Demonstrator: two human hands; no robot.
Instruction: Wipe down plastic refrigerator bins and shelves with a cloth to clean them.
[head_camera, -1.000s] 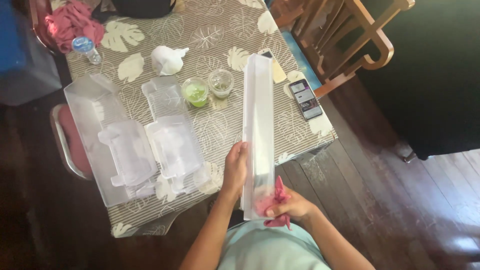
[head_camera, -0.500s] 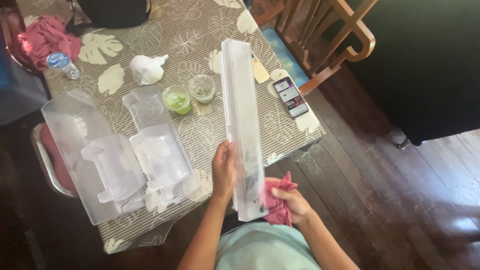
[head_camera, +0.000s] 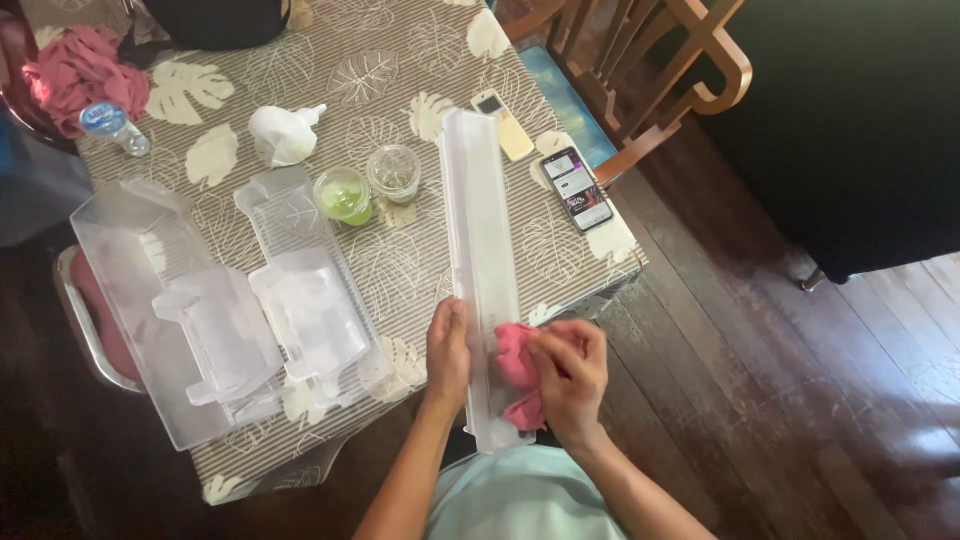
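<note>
Nearest the person, the right hand (head_camera: 570, 375) is clenched around a pink cloth (head_camera: 517, 372) and presses it into the near end of a long, narrow translucent tray (head_camera: 478, 240); half a second ago that hand and cloth were off the tray's right edge, lower down, and now they sit inside the trough, a little farther up its length. Just left of it, the left hand (head_camera: 448, 350) grasps the tray's left wall, fingers flat along the edge, in much the same hold as before. The tray runs away from the hands over the near edge of the bench (head_camera: 400, 255), its near end hanging over the person's lap and its far end resting on the leaf-patterned cover. Left of the left hand lie two clear plastic bins (head_camera: 300, 290) side by side, with a larger clear drawer (head_camera: 130, 280) beyond them to the left, all unmoved on the bench. Farther out, ahead of the hands and left of the tray, stand a cup of green drink (head_camera: 343, 195) and a clear cup (head_camera: 394, 173). Right of the tray, a dark phone (head_camera: 577, 188) lies face up and a pale phone (head_camera: 503, 124) just beyond it. At the far left are a crumpled white bag (head_camera: 278, 134), a water bottle (head_camera: 115, 126) and a heap of pink fabric (head_camera: 80, 68); a wooden chair (head_camera: 690, 60) stands far right.
</note>
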